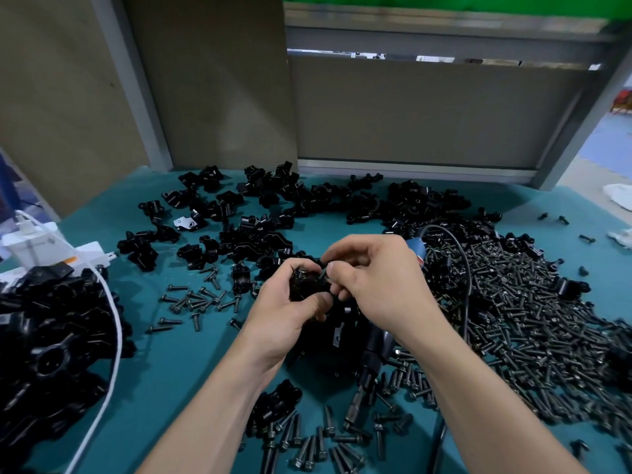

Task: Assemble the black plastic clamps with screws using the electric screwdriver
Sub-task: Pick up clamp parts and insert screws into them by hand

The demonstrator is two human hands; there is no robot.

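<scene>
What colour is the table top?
The table top is teal, a bluish green; the head view shows it best.

**Hidden and cut-off parts**

The clamp [307,285] is mostly covered by the fingers of the left hand [287,313]; its shape is unclear. Of the screw [323,271] pinched by the right hand [372,275], only a short part shows. The electric screwdriver [372,350] lies partly under the hands. The left edge cuts the pile of black parts [51,354], the right edge the screw heap [530,319].
</scene>
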